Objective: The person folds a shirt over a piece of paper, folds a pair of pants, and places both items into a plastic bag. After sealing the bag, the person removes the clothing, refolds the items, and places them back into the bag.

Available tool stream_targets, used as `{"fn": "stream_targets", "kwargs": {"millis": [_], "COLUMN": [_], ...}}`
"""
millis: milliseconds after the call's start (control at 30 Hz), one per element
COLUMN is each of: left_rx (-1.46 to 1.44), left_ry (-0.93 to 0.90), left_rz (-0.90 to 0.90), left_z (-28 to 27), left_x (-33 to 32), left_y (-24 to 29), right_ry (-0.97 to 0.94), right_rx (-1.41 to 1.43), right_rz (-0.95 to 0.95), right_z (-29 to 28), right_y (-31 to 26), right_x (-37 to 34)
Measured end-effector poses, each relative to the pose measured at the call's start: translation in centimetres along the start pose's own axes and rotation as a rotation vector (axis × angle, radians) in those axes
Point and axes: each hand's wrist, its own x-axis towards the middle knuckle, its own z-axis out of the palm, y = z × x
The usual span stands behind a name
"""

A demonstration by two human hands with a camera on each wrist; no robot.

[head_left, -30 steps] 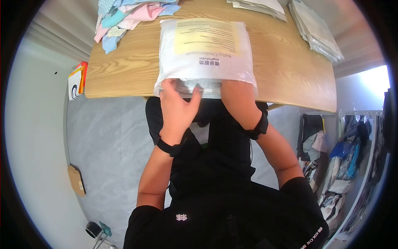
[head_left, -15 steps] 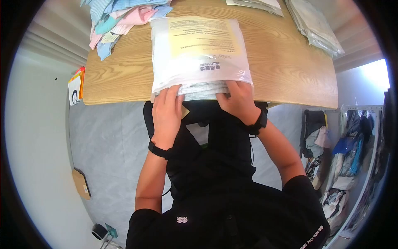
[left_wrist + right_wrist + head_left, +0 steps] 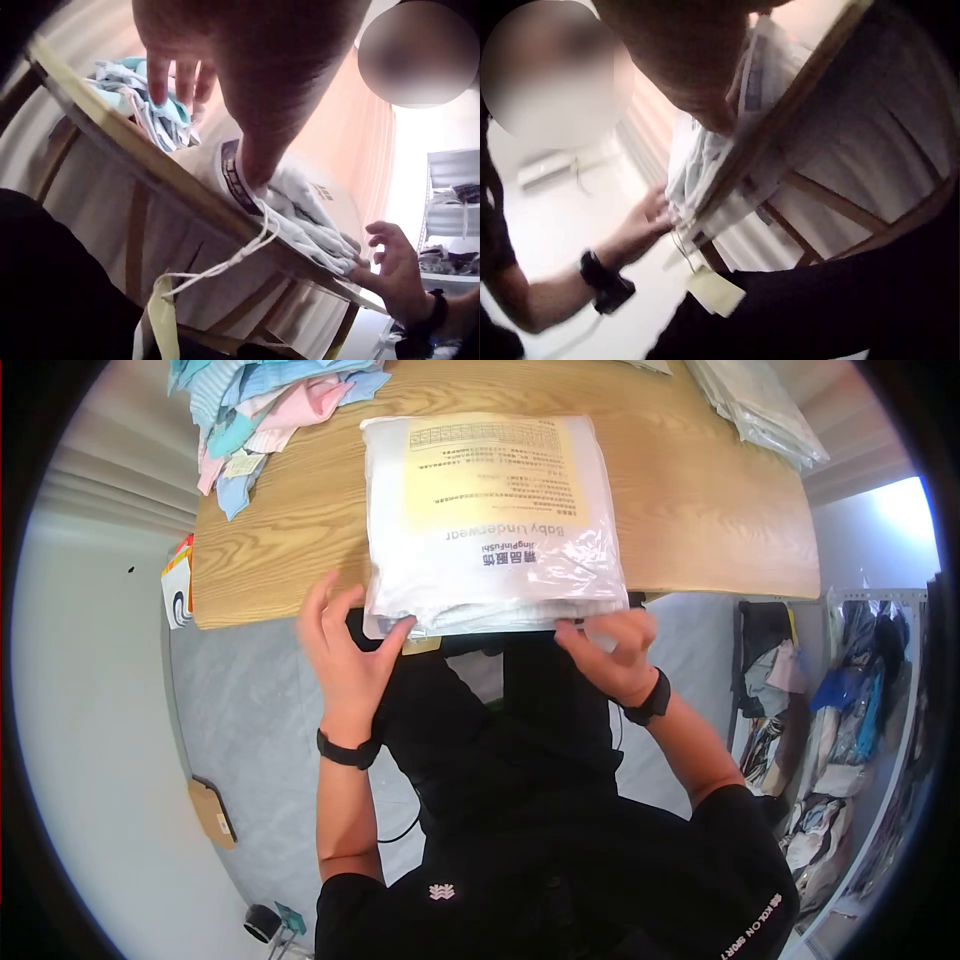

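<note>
A clear-and-white plastic bag printed "Baby Underwear" lies at the table's near edge, its mouth toward the person. Pale folded clothing shows in the mouth. My left hand is at the near left corner, thumb against the bag's edge and fingers spread away from it. At the near right corner is my right hand, its thumb touching the edge and its fingers raised, slightly bent. A yellowish tag hangs on white string below the table edge, by the left end of the bag.
Blue, pink and teal garments are heaped at the table's back left. Flat plastic bags lie stacked at the back right. Clothes on a rack stand to the right, beyond the wooden table.
Both hands have come out of the bag's mouth and moved apart to its two near corners. The bag has shifted toward the person, and its mouth lies flatter over the clothing.
</note>
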Motion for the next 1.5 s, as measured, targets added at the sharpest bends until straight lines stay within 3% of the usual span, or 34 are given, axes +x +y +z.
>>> {"fn": "stream_targets", "kwargs": {"millis": [100, 133, 167, 267, 367, 467, 700, 800, 900, 1000, 1100, 1200, 1500], "left_rx": [-0.173, -0.171, -0.171, -0.124, -0.088, -0.106, -0.204, -0.072, 0.063, 0.134, -0.144, -0.111, 0.08], "left_ry": [-0.275, -0.274, -0.274, -0.227, -0.166, -0.123, -0.07, -0.018, -0.096, -0.041, -0.188, -0.072, 0.041], "left_rz": [-0.092, -0.102, -0.114, -0.129, -0.168, -0.24, -0.53, -0.575, -0.439, -0.072, -0.155, -0.16, -0.12], "left_z": [-0.3, 0.0, 0.4, 1.1, 1.6, 2.2, 3.3, 3.9, 3.2, 2.2, 1.1, 3.5, 5.9], "left_x": [0.7, 0.5, 0.1, 0.1, 0.1, -0.1, 0.6, 1.5, 1.9, 2.3, 3.4, 2.8, 2.0], "left_y": [0.4, 0.2, -0.1, 0.6, 1.2, 1.0, 1.0, 1.5, 1.6, 1.4, 4.2, 3.6, 2.1], "right_ry": [0.012, 0.003, -0.057, 0.039, -0.004, -0.061, 0.014, 0.002, -0.081, -0.128, -0.136, -0.131, -0.037], "right_rx": [0.089, 0.202, 0.255, 0.367, 0.18, 0.207, 0.087, -0.002, 0.025, 0.123, 0.22, 0.182, -0.001], "right_rz": [0.335, 0.445, 0.44, 0.617, 0.665, 0.7, 0.793, 0.831, 0.837, 0.74, 0.784, 0.836, 0.856], "right_z": [-0.2, -0.5, -0.6, -0.4, -0.9, -0.8, 1.1, 2.2, 1.9, -0.3, -0.9, 0.6, 3.3], "right_y": [-0.6, -0.6, -0.3, -0.1, 0.0, 0.8, 1.8, 2.3, 2.3, 1.7, 1.3, 1.5, 1.5], "right_x": [0.6, 1.2, 1.3, 0.9, 2.6, 3.4, 4.0, 3.6, 4.4, 6.1, 6.7, 6.1, 5.6]}}
